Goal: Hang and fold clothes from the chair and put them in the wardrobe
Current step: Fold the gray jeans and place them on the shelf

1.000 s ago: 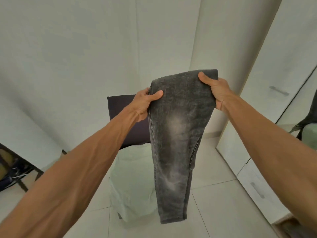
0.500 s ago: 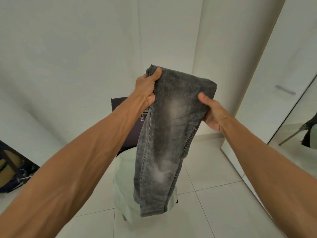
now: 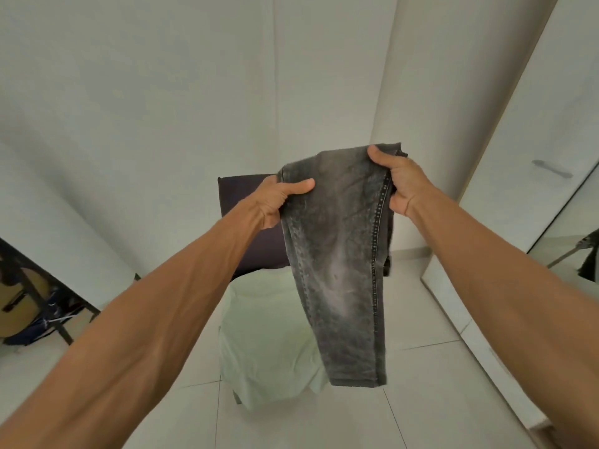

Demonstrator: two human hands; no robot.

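A pair of faded grey jeans (image 3: 340, 270), folded lengthwise, hangs in the air in front of me. My left hand (image 3: 278, 202) grips its upper left corner with the thumb across the front. My right hand (image 3: 395, 179) grips the upper right corner at the seam. Below and behind the jeans stands a dark chair (image 3: 246, 222), and a pale green garment (image 3: 269, 338) is draped over its seat. The white wardrobe (image 3: 534, 140) is on the right, its door with a metal handle (image 3: 552, 169).
White walls and a column stand behind the chair. A mirrored panel (image 3: 577, 247) is at the far right. At the left edge a guitar and bags (image 3: 26, 306) sit under a black-legged desk. The floor is pale tile.
My left hand has dropped and my right hand has risen, so the top edge of the jeans is nearly level again. The hanging legs have swung to the right.
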